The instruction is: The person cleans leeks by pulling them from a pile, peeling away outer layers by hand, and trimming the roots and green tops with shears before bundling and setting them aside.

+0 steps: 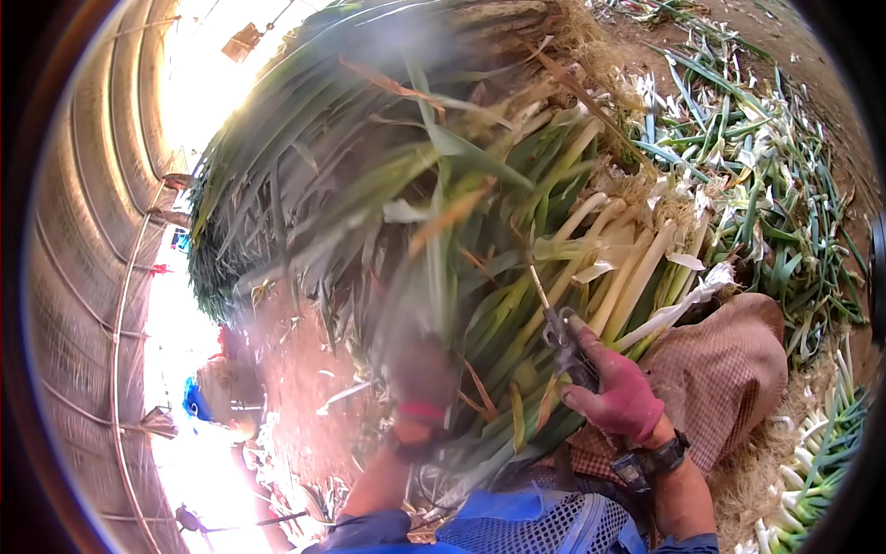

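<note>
Long green-leaved stalks with pale stems (pixel 637 268) lie across my lap, their rooty ends toward the upper right. My right hand (pixel 614 383), in a pink and grey glove, is closed round a dark tool with a thin pointed metal tip, just over the stalks. My left hand (pixel 420 374), also gloved, is smeared by motion beside the leaves at the centre; its fingers and anything in them cannot be made out. Blurred leaves (pixel 425 240) stretch above it. A checked cloth (pixel 729 379) covers my leg under the stalks.
A tall heap of leafy stalks (pixel 268 175) rises ahead. Leaf scraps (pixel 784 212) litter the ground at the right. More trimmed stalks (pixel 798 489) lie at the lower right. Another person (pixel 221 392) is at the left, near a curved ribbed wall (pixel 88 268).
</note>
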